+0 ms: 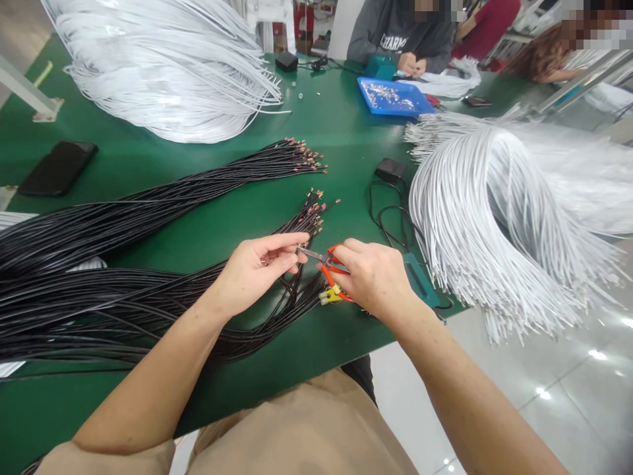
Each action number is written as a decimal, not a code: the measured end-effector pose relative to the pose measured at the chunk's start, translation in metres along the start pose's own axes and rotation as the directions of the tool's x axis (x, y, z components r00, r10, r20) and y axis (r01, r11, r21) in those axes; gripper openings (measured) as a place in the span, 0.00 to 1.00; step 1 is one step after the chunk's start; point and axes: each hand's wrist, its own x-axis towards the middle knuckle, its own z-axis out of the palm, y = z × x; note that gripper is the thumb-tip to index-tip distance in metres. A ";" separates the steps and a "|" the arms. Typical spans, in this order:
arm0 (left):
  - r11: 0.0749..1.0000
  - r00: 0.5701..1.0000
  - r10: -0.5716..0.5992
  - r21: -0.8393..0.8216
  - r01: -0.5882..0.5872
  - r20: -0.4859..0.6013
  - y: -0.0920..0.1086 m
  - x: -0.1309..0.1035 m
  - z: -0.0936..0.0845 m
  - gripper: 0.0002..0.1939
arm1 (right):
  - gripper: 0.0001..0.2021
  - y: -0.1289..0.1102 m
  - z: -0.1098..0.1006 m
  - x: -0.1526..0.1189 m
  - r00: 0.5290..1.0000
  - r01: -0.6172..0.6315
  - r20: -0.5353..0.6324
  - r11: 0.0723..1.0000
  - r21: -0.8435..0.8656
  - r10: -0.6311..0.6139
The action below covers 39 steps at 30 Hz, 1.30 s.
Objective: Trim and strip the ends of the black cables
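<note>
My left hand [262, 267] is closed, its thumb and fingers pinching near the tip of a tool; a small reddish wire end shows at the palm. My right hand [370, 274] grips the orange handles of small pliers [316, 254], whose metal jaws reach the left fingertips. Beneath the left wrist runs a bundle of black cables [163, 300], its stripped reddish ends [314, 208] just beyond the fingers. A yellow tool with orange handles [332, 294] lies under the right hand. Another black cable bundle [198, 188] lies farther back.
White wires are heaped at the back left [168, 66] and right [459, 191]. A phone [58, 168] lies left. A blue tray [395, 97] of small parts stands before a seated person [405, 39]. A black adapter [390, 170] and cord lie right, near a teal device [420, 280].
</note>
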 end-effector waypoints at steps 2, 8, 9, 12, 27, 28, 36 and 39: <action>1.000 1.000 0.003 0.017 -0.003 0.001 0.000 0.000 0.000 0.18 | 0.15 0.001 0.002 0.000 1.000 -0.014 0.009 1.000 0.017 0.014; 1.000 1.000 0.007 0.028 -0.007 0.007 0.001 0.000 0.000 0.17 | 0.15 -0.001 0.004 -0.001 1.000 0.002 -0.012 1.000 0.015 -0.002; 1.000 1.000 0.004 0.019 -0.004 0.011 0.000 0.001 0.000 0.17 | 0.15 -0.001 0.003 -0.001 1.000 0.007 -0.017 1.000 0.017 -0.006; 0.999 1.000 -0.005 -0.037 0.006 0.017 -0.003 0.003 -0.001 0.17 | 0.19 0.003 0.001 0.001 1.000 -0.012 -0.017 0.993 0.119 0.014; 0.959 0.979 -0.125 -0.271 0.079 -0.158 -0.009 0.013 -0.014 0.14 | 0.26 0.101 0.056 0.040 0.641 -0.578 0.550 0.808 -0.114 0.536; 0.961 0.979 -0.122 -0.265 0.076 -0.165 -0.010 0.014 -0.014 0.14 | 0.27 0.101 0.058 0.041 0.642 -0.589 0.535 0.800 -0.115 0.549; 0.968 0.963 -0.008 -0.242 -0.060 -0.268 -0.015 0.017 -0.015 0.15 | 0.30 0.101 0.066 0.041 0.633 -0.651 0.436 0.745 -0.148 0.640; 0.966 0.949 0.022 -0.238 -0.101 -0.313 -0.017 0.019 -0.017 0.15 | 0.24 0.098 0.064 0.037 0.665 -0.596 0.478 0.794 -0.123 0.573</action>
